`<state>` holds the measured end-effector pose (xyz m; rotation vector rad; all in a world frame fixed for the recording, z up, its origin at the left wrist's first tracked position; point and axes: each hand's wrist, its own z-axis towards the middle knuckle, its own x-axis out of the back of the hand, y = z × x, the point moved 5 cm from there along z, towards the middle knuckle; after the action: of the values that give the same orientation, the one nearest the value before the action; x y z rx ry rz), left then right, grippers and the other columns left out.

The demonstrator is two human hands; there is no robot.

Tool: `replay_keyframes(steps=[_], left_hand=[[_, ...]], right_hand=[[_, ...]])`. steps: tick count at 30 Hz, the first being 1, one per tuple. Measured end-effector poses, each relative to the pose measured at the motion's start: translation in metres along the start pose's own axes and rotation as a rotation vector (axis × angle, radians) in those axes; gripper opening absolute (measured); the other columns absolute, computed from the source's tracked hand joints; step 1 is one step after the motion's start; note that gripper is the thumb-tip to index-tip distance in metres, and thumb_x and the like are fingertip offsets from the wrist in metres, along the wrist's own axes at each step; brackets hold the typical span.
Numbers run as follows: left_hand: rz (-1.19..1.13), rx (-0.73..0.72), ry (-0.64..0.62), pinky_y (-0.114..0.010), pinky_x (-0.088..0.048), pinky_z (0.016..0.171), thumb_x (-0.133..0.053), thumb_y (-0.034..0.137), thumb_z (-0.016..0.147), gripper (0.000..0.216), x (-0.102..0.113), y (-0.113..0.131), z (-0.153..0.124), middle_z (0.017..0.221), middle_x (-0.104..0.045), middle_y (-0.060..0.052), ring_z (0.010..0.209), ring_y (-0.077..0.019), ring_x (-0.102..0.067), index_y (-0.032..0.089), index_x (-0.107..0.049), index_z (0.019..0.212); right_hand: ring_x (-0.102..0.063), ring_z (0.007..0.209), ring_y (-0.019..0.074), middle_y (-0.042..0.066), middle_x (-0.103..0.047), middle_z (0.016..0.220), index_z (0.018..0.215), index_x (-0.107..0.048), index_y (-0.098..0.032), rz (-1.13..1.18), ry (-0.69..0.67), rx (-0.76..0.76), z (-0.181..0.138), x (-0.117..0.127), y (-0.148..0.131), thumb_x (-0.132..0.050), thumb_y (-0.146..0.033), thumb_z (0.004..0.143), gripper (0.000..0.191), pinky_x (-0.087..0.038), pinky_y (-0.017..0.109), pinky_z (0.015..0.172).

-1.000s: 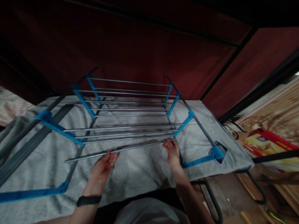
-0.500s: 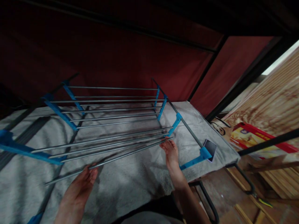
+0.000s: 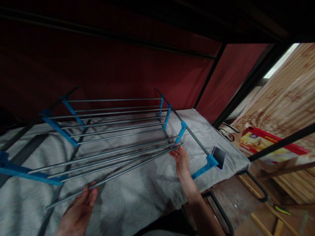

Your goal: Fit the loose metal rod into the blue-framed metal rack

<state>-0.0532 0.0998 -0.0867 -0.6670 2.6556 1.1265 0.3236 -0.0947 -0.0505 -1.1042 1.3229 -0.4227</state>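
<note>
A loose grey metal rod (image 3: pixel 128 170) slants across the front of a partly built rack. My left hand (image 3: pixel 80 206) pinches the rod near its left end. Close to the other end, my right hand (image 3: pixel 181 159) grips it between thumb and fingers, beside a blue plastic bracket (image 3: pixel 181 131). The rack's shelf rods (image 3: pixel 110 153) run between that bracket and a long blue bracket (image 3: pixel 31 174) at the left. Nearest me on the right, another blue bracket (image 3: pixel 204 166) carries no rods. Farther back stand more shelves of rods in blue brackets (image 3: pixel 61 131).
The rack lies on a grey blanket (image 3: pixel 137 203) over a bed with a dark metal frame (image 3: pixel 219 209). A phone (image 3: pixel 219 157) rests at the right. Beyond the bed are a red and yellow box (image 3: pixel 270 144), wooden slats (image 3: pixel 292 185) and a cable (image 3: pixel 226 134).
The camera view has shifted slightly. The rod's left end sits a little lower in view with my left hand, while my right hand stays by the bracket.
</note>
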Motion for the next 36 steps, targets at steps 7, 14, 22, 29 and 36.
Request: replay_keyframes(steps=[7, 14, 22, 29, 36], left_hand=[[-0.012, -0.004, 0.008, -0.015, -0.067, 0.068, -0.055, -0.009, 0.096, 0.033, 0.001, -0.002, -0.007, 0.077, -0.078, 0.002, 0.062, -0.0094, -0.075, 0.017, -0.071, 0.083], [-0.019, -0.030, 0.043, -0.016, -0.066, 0.066, -0.057, -0.004, 0.099, 0.031, -0.005, -0.008, -0.011, 0.076, -0.077, 0.002, 0.065, -0.0093, -0.074, 0.016, -0.070, 0.079], [-0.016, -0.056, 0.015, -0.017, -0.065, 0.067, -0.053, -0.006, 0.097, 0.033, -0.004, -0.010, -0.011, 0.077, -0.077, 0.000, 0.066, -0.0097, -0.074, 0.016, -0.071, 0.080], [-0.104, -0.128, -0.016, -0.021, -0.065, 0.072, -0.059, 0.000, 0.098, 0.029, -0.002, -0.007, -0.006, 0.080, -0.078, -0.002, 0.069, -0.0115, -0.075, 0.017, -0.073, 0.079], [-0.197, -0.236, -0.032, -0.023, -0.063, 0.070, -0.068, 0.000, 0.093, 0.021, 0.000, -0.001, -0.027, 0.083, -0.079, -0.006, 0.071, -0.0124, -0.074, 0.014, -0.072, 0.078]], right_hand=[[-0.072, 0.078, 0.0156, -0.001, -0.081, 0.093, 0.104, -0.073, -0.026, -0.013, -0.001, 0.005, -0.004, 0.000, 0.000, -0.093, -0.050, 0.074, 0.044, -0.061, 0.034, 0.077], [-0.075, 0.088, 0.0210, -0.001, -0.082, 0.092, 0.098, -0.071, -0.027, 0.005, 0.006, -0.022, -0.007, 0.002, 0.004, -0.096, -0.035, 0.059, 0.048, -0.061, 0.038, 0.081], [-0.074, 0.085, 0.0188, -0.002, -0.081, 0.091, 0.100, -0.070, -0.027, -0.006, 0.032, -0.040, -0.007, 0.007, 0.006, -0.096, -0.032, 0.058, 0.050, -0.062, 0.036, 0.080], [-0.075, 0.077, 0.0129, -0.006, -0.081, 0.088, 0.095, -0.068, -0.026, -0.029, 0.043, -0.012, -0.002, 0.016, 0.003, -0.100, -0.036, 0.060, 0.048, -0.063, 0.030, 0.080], [-0.079, 0.080, 0.0125, -0.008, -0.080, 0.089, 0.081, -0.066, -0.024, -0.034, 0.071, -0.017, 0.018, 0.059, 0.011, -0.099, -0.020, 0.058, 0.041, -0.068, 0.030, 0.080]])
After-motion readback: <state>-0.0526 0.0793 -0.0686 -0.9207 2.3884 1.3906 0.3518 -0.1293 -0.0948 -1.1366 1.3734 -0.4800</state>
